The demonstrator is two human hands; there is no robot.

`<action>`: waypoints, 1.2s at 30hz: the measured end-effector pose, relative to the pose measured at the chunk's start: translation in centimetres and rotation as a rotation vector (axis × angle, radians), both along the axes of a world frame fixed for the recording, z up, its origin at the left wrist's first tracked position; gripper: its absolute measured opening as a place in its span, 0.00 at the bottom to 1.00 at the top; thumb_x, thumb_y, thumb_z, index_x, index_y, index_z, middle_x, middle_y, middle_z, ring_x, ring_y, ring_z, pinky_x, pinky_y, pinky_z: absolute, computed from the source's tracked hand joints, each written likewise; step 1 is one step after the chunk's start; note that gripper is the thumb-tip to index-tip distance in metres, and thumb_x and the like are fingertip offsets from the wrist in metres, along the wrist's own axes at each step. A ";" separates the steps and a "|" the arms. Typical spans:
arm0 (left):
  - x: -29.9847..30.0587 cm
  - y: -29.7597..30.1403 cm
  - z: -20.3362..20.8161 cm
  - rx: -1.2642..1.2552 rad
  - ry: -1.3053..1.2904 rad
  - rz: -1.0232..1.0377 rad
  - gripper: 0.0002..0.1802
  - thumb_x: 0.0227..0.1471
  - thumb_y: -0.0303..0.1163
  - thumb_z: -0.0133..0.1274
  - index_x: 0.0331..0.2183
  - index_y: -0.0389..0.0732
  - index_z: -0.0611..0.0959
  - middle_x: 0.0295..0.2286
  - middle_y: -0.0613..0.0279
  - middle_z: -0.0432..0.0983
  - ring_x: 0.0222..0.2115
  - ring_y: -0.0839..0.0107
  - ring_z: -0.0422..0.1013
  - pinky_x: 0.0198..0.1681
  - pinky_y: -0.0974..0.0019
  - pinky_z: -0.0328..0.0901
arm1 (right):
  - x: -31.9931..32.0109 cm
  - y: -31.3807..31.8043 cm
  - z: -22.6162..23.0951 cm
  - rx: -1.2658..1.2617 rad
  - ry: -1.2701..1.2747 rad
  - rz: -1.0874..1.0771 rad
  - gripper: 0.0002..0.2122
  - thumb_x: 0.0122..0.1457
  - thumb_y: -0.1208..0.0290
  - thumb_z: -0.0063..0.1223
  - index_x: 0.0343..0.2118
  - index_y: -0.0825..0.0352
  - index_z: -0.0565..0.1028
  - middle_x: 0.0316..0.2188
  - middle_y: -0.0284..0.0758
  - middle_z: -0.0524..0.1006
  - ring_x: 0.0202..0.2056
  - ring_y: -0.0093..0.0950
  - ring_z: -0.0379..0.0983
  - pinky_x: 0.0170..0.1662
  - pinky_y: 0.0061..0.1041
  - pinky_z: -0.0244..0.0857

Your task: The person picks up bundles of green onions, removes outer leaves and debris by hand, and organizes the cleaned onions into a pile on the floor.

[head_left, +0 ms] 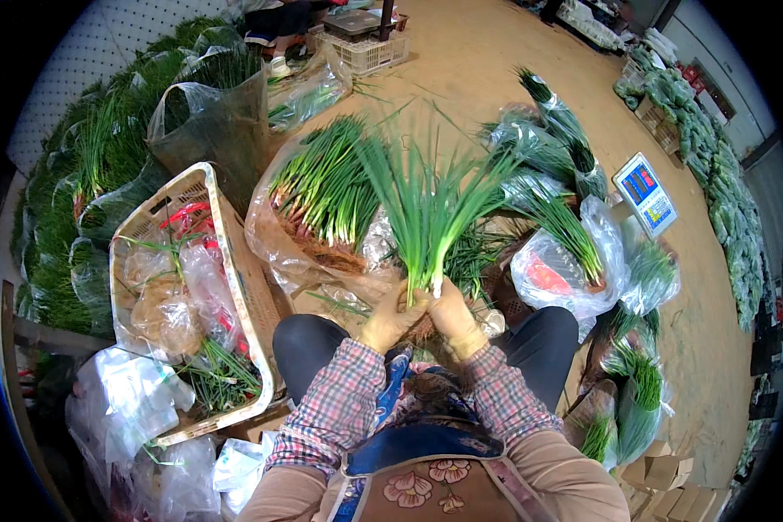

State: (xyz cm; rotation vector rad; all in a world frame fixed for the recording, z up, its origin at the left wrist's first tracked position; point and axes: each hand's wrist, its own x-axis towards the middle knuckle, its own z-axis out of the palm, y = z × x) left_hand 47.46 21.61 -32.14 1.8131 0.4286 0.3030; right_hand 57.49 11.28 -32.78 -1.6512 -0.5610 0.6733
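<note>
Between my knees, both of my gloved hands grip a bunch of green onions (422, 222) near its white root ends. The leaves fan upward and away from me. My left hand (390, 318) is closed around the left side of the bunch, and my right hand (454, 311) around the right side; some fingers are hidden. Roots hang just below the hands. Beyond the left hand, a thick pile of green onions (331, 183) lies on a clear plastic sheet (265, 235). Right of the bunch, more green onions (565, 230) rest on a plastic bag (531, 270).
A beige crate (235, 287) with plastic bags and trimmings stands at my left, with bagged greens (104, 209) behind it. A scale display (644, 193) stands at the right. Bagged onions (639, 383) and cardboard boxes (661, 470) line my right side. Another person's leg (278, 35) shows far off.
</note>
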 end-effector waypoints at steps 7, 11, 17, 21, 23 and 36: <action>2.0 -0.4 -1.6 -0.560 -0.058 -0.110 0.44 0.41 0.50 0.58 0.51 0.31 0.60 0.43 0.44 0.66 0.47 0.57 0.63 0.51 0.61 0.57 | -3.0 0.2 1.0 -0.209 -1.049 0.133 0.27 0.45 0.76 0.44 0.52 0.75 0.55 0.43 0.53 0.65 0.41 0.38 0.67 0.42 0.32 0.65; 0.4 0.3 -0.9 -0.958 0.019 0.020 0.25 0.48 0.37 0.53 0.46 0.35 0.69 0.38 0.60 0.70 0.39 0.73 0.65 0.44 0.69 0.60 | -1.7 -1.6 4.3 -0.211 -0.432 0.216 0.22 0.49 0.74 0.49 0.48 0.74 0.63 0.39 0.43 0.70 0.38 0.31 0.69 0.41 0.24 0.65; 1.2 -0.3 -1.9 -0.910 -0.005 -0.013 0.25 0.47 0.31 0.55 0.47 0.36 0.69 0.41 0.60 0.70 0.40 0.68 0.67 0.46 0.66 0.61 | 2.1 -0.8 5.7 -0.328 -0.086 -0.028 0.20 0.51 0.66 0.52 0.43 0.74 0.67 0.34 0.43 0.75 0.36 0.30 0.72 0.38 0.20 0.65; 1.3 -0.7 -2.5 -0.938 -0.095 -0.004 0.20 0.46 0.29 0.55 0.44 0.37 0.72 0.37 0.63 0.72 0.37 0.70 0.68 0.43 0.68 0.63 | 2.3 -0.2 3.0 -0.221 -0.109 -0.037 0.18 0.51 0.66 0.52 0.40 0.74 0.69 0.33 0.44 0.75 0.33 0.28 0.72 0.35 0.22 0.65; 1.2 -0.6 -1.7 -0.978 -0.077 -0.025 0.20 0.46 0.28 0.55 0.43 0.37 0.73 0.37 0.63 0.72 0.37 0.70 0.68 0.43 0.68 0.63 | 1.8 0.0 2.0 0.027 0.020 -0.160 0.16 0.50 0.65 0.52 0.35 0.74 0.71 0.28 0.42 0.75 0.30 0.26 0.72 0.32 0.23 0.64; 0.5 -0.1 -1.6 -1.000 -0.029 -0.026 0.15 0.48 0.38 0.54 0.35 0.37 0.75 0.17 0.66 0.73 0.11 0.83 0.63 0.13 0.81 0.56 | 1.2 0.1 2.0 0.072 0.481 -0.179 0.09 0.56 0.70 0.49 0.34 0.70 0.69 0.20 0.27 0.69 0.21 0.16 0.64 0.24 0.12 0.58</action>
